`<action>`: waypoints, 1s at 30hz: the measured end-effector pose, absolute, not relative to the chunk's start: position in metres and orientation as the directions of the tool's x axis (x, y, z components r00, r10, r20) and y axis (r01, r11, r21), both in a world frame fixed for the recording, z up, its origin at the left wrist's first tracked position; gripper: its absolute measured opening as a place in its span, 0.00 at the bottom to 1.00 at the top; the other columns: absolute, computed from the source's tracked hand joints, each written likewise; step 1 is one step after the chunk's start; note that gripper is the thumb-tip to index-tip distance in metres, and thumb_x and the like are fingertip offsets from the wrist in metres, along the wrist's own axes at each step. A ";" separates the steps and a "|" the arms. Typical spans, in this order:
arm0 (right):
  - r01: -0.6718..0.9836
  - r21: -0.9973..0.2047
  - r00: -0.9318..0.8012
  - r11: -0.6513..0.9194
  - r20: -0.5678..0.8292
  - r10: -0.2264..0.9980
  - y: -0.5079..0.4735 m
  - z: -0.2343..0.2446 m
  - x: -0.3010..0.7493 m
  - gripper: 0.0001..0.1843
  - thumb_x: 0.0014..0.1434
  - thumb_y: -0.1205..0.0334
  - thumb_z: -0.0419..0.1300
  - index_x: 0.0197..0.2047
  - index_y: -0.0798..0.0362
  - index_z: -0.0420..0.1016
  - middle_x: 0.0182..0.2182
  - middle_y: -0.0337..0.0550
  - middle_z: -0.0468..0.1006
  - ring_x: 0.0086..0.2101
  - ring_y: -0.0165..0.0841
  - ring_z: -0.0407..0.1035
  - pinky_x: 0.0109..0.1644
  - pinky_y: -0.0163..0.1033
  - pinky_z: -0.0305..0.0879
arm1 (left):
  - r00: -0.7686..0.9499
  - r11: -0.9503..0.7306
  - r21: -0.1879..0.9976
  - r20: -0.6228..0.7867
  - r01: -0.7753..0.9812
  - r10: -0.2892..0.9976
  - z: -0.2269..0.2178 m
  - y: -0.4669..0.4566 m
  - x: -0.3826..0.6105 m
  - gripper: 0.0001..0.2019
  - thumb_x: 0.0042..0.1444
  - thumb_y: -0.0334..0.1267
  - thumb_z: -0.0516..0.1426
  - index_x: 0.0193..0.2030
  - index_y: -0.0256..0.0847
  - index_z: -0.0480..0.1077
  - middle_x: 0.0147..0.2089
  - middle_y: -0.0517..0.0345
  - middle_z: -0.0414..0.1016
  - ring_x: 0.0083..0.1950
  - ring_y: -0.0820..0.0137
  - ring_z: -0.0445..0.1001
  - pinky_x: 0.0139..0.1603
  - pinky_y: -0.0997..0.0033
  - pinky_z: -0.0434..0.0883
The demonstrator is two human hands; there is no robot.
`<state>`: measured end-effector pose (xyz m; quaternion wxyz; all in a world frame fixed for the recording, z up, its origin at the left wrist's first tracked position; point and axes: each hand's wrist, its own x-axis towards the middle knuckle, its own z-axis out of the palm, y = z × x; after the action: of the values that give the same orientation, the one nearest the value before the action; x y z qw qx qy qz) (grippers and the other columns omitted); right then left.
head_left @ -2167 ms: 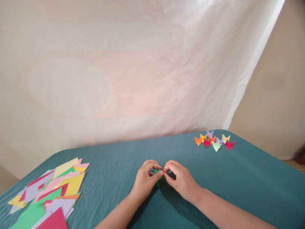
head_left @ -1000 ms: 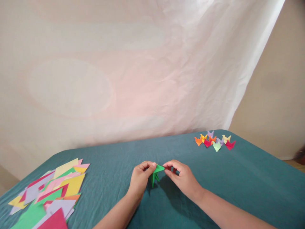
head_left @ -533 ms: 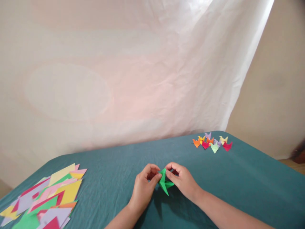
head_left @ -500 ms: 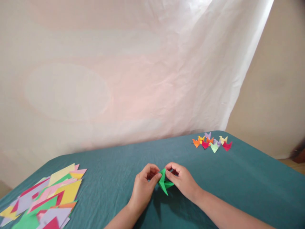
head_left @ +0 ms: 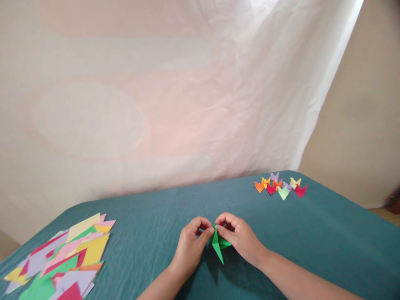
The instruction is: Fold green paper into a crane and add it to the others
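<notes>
Green paper [head_left: 216, 245], creased, sharp-pointed; pinched by left hand [head_left: 193, 241], right hand [head_left: 240, 234].

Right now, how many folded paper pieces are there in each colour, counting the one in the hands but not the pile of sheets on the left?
Orange birds: 2
Red birds: 2
Lavender birds: 2
Golden-yellow bird: 1
Pale-yellow bird: 1
Pale-green bird: 1
Green piece, held: 1
Total: 10

Head camera faces forward-down, seemingly near the table [head_left: 150, 233].
</notes>
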<state>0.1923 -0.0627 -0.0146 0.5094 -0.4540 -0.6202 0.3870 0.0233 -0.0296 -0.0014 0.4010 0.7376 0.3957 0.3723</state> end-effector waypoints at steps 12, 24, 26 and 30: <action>0.133 -0.951 -0.087 0.280 0.270 0.959 -0.062 -0.017 0.190 0.05 0.59 0.61 0.59 0.35 0.53 0.71 0.26 0.33 0.68 0.27 0.27 0.61 0.31 0.31 0.58 | 0.436 -0.372 0.882 0.225 0.290 0.871 -0.006 -0.031 0.026 0.08 0.61 0.37 0.49 0.31 0.41 0.63 0.29 0.62 0.63 0.32 0.71 0.63 0.34 0.75 0.62; 0.219 -0.952 -0.104 0.216 0.197 0.975 -0.062 -0.020 0.193 0.11 0.61 0.55 0.56 0.34 0.55 0.71 0.26 0.37 0.70 0.29 0.29 0.63 0.32 0.33 0.59 | 0.455 -0.455 0.811 0.270 0.367 0.849 -0.004 -0.030 0.025 0.06 0.56 0.30 0.51 0.30 0.40 0.66 0.29 0.62 0.69 0.32 0.70 0.68 0.36 0.74 0.63; 0.260 -0.942 -0.094 0.214 0.196 0.976 -0.060 -0.023 0.191 0.09 0.60 0.57 0.57 0.33 0.55 0.72 0.26 0.37 0.71 0.28 0.29 0.63 0.32 0.33 0.59 | 0.478 -0.473 0.800 0.274 0.368 0.835 -0.004 -0.031 0.024 0.06 0.56 0.29 0.51 0.31 0.40 0.67 0.30 0.61 0.70 0.33 0.70 0.69 0.36 0.74 0.63; 0.333 -0.911 -0.078 0.244 0.231 0.970 -0.059 -0.024 0.190 0.08 0.60 0.61 0.56 0.33 0.54 0.72 0.26 0.36 0.72 0.28 0.29 0.64 0.31 0.32 0.59 | 0.495 -0.471 0.780 0.243 0.412 0.834 -0.004 -0.027 0.022 0.06 0.56 0.32 0.52 0.35 0.40 0.70 0.33 0.60 0.72 0.35 0.69 0.70 0.38 0.74 0.64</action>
<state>0.1904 -0.0585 -0.0242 0.4537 -0.5049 -0.6452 0.3507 0.0223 -0.0267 -0.0040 0.3343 0.7973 0.3907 0.3162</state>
